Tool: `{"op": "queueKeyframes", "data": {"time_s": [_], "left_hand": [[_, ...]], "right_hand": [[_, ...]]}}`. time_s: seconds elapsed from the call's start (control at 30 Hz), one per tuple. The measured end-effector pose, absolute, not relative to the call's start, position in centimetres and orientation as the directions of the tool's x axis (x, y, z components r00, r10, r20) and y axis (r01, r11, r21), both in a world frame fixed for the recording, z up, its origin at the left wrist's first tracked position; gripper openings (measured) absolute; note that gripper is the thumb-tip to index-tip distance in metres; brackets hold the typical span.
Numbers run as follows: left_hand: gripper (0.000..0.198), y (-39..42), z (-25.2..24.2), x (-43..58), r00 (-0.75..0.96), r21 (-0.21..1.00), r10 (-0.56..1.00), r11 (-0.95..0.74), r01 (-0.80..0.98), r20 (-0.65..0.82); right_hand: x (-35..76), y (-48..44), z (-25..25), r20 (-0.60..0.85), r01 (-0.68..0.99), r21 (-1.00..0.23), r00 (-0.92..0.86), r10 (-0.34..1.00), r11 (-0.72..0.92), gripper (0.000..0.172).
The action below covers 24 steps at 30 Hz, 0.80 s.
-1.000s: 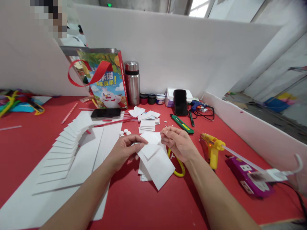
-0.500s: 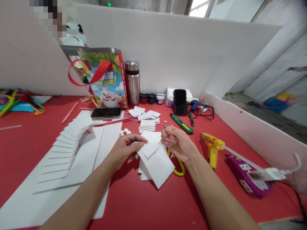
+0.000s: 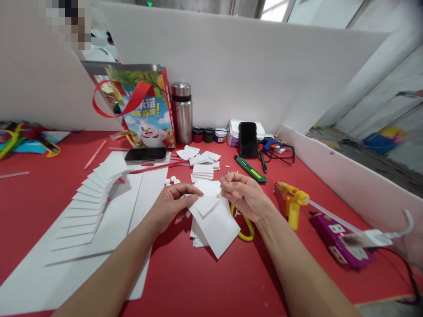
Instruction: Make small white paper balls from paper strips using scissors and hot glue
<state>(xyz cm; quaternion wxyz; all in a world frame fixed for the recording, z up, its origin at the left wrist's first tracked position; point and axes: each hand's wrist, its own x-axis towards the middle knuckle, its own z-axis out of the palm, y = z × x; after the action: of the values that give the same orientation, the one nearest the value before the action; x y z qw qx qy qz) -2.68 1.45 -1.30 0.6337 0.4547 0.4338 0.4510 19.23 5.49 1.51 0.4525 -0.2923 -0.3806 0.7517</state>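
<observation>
Thumb and fingers of my left hand pinch the upper edge of a white paper piece, which slants across other white sheets. A smaller folded white flap lies at its top. My right hand is closed, fingertips pressed together, just right of the paper; what is in them, if anything, is too small to name. Below that hand a yellow handle loop shows, partly covered by the paper. Small white pieces lie beyond my left hand, and stacked white cards lie behind the paper.
A stepped white card structure stands on white board at left. To the right are a green cutter, a yellow glue gun and a purple box. At the back stand a gift bag, a steel bottle and a phone.
My right hand's fingers have shifted slightly, and the hand has turned a little. My left hand and the paper it pinches stay in place.
</observation>
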Motion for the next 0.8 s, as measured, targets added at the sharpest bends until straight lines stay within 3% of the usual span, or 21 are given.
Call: {"op": "queueKeyframes", "data": {"time_s": [0.8], "left_hand": [[0.021, 1.47, -1.48, -2.8, 0.22, 0.967, 0.965, 0.182, -0.178, -0.141]], "right_hand": [[19.37, 5.67, 1.11, -0.069, -0.522, -0.806, -0.385, 0.92, -0.279, 0.01]]}}
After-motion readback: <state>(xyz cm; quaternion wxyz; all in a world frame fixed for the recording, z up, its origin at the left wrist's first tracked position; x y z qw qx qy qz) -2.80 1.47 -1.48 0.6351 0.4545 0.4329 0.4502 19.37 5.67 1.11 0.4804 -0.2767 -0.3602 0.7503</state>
